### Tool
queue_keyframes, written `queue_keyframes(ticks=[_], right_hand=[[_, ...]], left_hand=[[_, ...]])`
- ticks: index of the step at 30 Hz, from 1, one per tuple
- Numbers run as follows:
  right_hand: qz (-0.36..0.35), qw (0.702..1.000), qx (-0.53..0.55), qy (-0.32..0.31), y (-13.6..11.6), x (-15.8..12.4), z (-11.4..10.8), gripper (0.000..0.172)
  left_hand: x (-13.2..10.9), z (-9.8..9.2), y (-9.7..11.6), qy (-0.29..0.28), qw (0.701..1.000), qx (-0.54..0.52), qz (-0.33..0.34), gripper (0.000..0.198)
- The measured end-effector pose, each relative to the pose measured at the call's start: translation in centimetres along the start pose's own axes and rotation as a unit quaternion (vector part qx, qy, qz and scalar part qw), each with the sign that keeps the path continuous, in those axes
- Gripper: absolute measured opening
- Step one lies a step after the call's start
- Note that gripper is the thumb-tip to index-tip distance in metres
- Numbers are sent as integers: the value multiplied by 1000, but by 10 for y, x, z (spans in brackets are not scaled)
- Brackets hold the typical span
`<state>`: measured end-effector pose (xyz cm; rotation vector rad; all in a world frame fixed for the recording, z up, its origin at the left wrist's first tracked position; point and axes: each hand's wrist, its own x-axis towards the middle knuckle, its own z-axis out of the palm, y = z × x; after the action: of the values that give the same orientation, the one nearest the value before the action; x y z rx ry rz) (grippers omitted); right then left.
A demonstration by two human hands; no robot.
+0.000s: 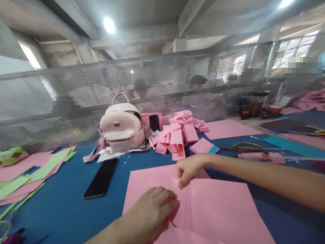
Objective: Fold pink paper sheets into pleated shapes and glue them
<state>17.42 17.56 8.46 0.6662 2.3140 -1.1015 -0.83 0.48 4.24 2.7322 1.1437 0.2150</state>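
Observation:
Large pink paper sheets (218, 206) lie before me, one overlapping another, with a crease running down near the middle. My right hand (190, 167) is closed, fingers curled in, with the thumb pressed at the far edge of the upper sheet by the crease. Nearer to me, my left hand (154, 210) rests on the paper left of the crease. Its fingers are bent and held together at the paper; its thumb is hidden. A small dark gap shows in the paper just below its fingertips.
A black phone (101, 178) lies left of the sheets. Behind stand a pale pink backpack (122, 127) and a pile of pink strips (175, 134). Scissors (247, 147) and a pink glue gun (262, 157) lie to the right. Green and pink paper (38, 173) covers the left side; a perforated metal screen (162, 81) runs behind.

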Motion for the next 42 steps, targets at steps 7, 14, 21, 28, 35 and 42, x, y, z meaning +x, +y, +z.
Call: queue_keyframes(ticks=[7, 14, 21, 28, 35, 42], right_hand=[[29, 999, 29, 5, 20, 4, 5, 39], [14, 998, 49, 23, 20, 8, 9, 37], [-63, 981, 73, 167, 13, -2, 11, 31], [-111, 925, 103, 349, -1, -3, 27, 29], [-104, 928, 71, 351, -29, -12, 37, 19], [-91, 932, 18, 352, -42, -14, 41, 18]], left_hand=[[-10, 15, -16, 29, 999, -23, 3, 60], [-11, 19, -26, 72, 996, -43, 11, 60], [-14, -9, -46, 272, 957, -35, -98, 48], [-19, -53, -88, 263, 824, -408, -292, 47], [-26, -59, -80, 130, 789, -518, -303, 55], [-23, -53, -79, 158, 778, -522, -313, 56]])
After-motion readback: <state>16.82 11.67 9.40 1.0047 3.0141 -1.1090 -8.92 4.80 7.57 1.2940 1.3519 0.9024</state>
